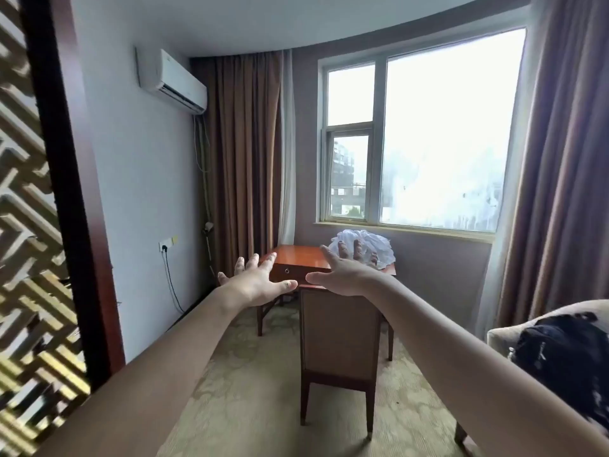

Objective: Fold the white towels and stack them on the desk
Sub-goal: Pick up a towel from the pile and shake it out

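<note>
Window (428,133): fills the far wall. The glass is misted and buildings show faintly outside.
Curtains (244,153): brown, drawn back to both sides of the window.
Lattice screen (29,225): dark-framed, at the left edge of the view.
Carpet (247,374): pale and patterned, between the person and the desk.
Air conditioner (171,80): white unit high on the left wall.
Chair (339,338): pushed in at the near side of the desk, its back toward the camera.
Desk (300,258): reddish wood, under the window. Its left part is bare.
Towels (384,247): one crumpled white heap on the right part of the desk, below the window sill.
Left hand (253,285): raised in front of the camera with the fingers spread and straight. It holds nothing.
Right hand (342,275): raised beside the left with the fingers spread. It holds nothing. It overlaps the towels in the view but appears well short of them.
Task progress: judged not begun. No folded towel or stack is visible. Every towel has yet to be pulled from the heap, folded and stacked.
Writing: none is readable. A small mark on the air conditioner and a yellow sticker by the wall socket (166,247) are too small to make out.
</note>
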Motion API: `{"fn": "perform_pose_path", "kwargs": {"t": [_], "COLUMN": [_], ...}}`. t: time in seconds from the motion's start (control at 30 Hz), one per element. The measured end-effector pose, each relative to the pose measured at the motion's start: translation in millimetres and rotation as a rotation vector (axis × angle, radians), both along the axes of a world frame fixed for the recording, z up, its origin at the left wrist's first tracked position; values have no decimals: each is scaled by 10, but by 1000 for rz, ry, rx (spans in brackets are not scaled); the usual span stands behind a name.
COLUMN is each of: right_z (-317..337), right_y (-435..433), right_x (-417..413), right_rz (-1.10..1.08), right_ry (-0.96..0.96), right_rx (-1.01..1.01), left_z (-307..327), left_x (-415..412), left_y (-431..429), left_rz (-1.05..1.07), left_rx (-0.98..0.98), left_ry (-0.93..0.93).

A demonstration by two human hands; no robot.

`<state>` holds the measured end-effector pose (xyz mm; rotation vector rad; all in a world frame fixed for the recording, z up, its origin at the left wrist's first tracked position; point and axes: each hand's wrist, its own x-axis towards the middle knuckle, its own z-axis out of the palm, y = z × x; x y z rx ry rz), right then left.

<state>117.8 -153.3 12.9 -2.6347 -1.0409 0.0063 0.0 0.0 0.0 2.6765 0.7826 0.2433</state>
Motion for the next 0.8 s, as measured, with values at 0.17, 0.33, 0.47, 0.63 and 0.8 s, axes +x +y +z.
{"fn": "perform_pose_path", "kwargs": {"t": [0.17,0.33,0.47,0.63,0.8], "right_z": [-173,-356,-447,-565,-656], "right_y": [-22,78,273,650,1218], "right_x": [-1,69,213,465,829], "right_rz": [27,53,52,37,20], "right_ry": [52,59,62,29,51], "right_rx": [-106,-181,-184,-204,-212], "left_z": [-190,-394,-480,-578,-667], "left_x": [-5,20,128,355,721], "left_y": [-16,103,281,656,1268], "left_rz": [36,55,73,65,57], "left_rx": [18,44,54,48,67], "left_ry": [45,93,131,132,161]}}
